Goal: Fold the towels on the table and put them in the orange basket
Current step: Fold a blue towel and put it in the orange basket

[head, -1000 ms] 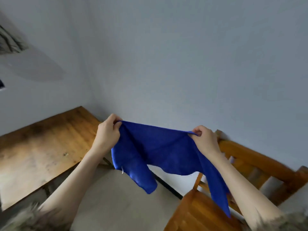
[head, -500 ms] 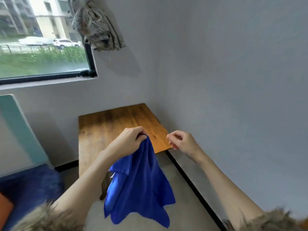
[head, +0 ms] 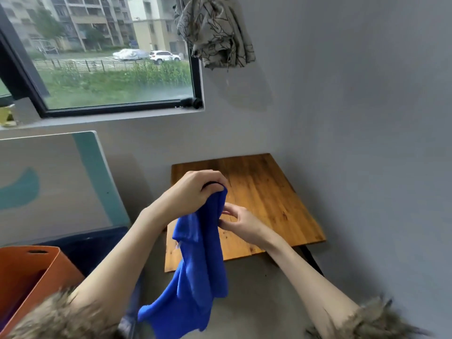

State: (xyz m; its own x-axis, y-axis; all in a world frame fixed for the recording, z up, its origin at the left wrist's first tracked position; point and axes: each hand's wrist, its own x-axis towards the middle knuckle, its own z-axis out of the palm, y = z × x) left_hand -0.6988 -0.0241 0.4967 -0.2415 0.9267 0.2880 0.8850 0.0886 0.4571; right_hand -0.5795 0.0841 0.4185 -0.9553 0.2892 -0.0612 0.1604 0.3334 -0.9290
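Head view: we see the left hand [head: 193, 190] raised above the near-left part of the brown wooden bench [head: 266, 192], its fingers [head: 214, 181] curled down and clamped on the top edge of the blue microfibre towel [head: 198, 260]. That towel hangs in the air from this grip in a loose, bunched column, its lower end drooping below the bench's front edge, over the grey floor [head: 256, 302]. We note the right hand [head: 241, 222] just beside the towel's right edge, below the left hand; its fingers [head: 230, 212] are bent toward the cloth and touch or nearly touch it, but we cannot tell whether they pinch it. Both forearms end in furry grey-brown cuffs [head: 374, 316] at the bottom of the frame.

We record the orange basket [head: 31, 272] at lower left, well apart from the towel, partly hidden by the left cuff. A white board with teal markings [head: 56, 182] leans against the wall behind it. The hanging towel covers part of the bench's front-left edge. Above are the black-framed window [head: 117, 62] and a patterned grey cloth [head: 215, 33] bunched on the wall.
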